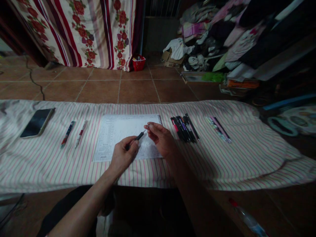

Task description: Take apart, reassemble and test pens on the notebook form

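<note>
Over a written sheet of a spiral notebook (125,126), my left hand (125,149) grips the dark barrel of a pen (139,136), whose thin tip points up and to the right. My right hand (159,135) pinches at that tip with thumb and forefinger; a small part seems to be between them, too small to name. To the right of the notebook lies a row of several dark pens (184,129). Two pens rest on the left, a dark patterned pen (67,135) and a white and red pen (80,134).
A striped cloth (222,168) covers the low surface. A phone (37,122) lies far left, several patterned pencils or pens (219,129) on the right. Beyond are a red basket (138,63), a floral curtain (98,33) and piled clothes (197,36). A plastic bottle (249,220) is lower right.
</note>
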Available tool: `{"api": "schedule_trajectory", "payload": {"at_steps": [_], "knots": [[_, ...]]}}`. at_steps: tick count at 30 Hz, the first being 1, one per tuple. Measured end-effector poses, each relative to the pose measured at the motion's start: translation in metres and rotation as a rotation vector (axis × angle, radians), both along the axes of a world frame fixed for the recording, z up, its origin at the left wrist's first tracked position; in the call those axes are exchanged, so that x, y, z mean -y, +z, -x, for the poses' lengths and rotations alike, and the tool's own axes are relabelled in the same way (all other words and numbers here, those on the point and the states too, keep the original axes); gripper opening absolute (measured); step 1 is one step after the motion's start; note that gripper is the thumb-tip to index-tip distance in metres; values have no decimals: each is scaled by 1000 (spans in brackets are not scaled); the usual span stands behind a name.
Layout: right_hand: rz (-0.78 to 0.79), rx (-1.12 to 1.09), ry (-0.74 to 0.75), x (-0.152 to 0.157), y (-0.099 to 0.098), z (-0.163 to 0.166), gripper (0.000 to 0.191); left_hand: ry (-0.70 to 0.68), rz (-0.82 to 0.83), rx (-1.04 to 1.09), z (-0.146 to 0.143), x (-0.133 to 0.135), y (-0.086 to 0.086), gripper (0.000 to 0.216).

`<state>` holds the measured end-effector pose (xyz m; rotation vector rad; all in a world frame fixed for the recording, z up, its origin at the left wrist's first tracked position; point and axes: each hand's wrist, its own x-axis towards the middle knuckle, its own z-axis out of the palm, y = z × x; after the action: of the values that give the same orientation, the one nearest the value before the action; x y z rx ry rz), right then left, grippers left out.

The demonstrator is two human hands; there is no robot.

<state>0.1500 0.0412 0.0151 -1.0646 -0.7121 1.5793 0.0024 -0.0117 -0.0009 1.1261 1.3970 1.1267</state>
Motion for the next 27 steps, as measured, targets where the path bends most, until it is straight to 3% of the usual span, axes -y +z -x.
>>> {"api": "schedule_trajectory", "payload": {"at_steps": [20,27], "knots": [[-62,164,40,2,-1,3,26,27,-12,-58,2,-2,-3,31],[-73,202,54,3,1,5,22,24,19,38,1,-1,-7,31]]}}
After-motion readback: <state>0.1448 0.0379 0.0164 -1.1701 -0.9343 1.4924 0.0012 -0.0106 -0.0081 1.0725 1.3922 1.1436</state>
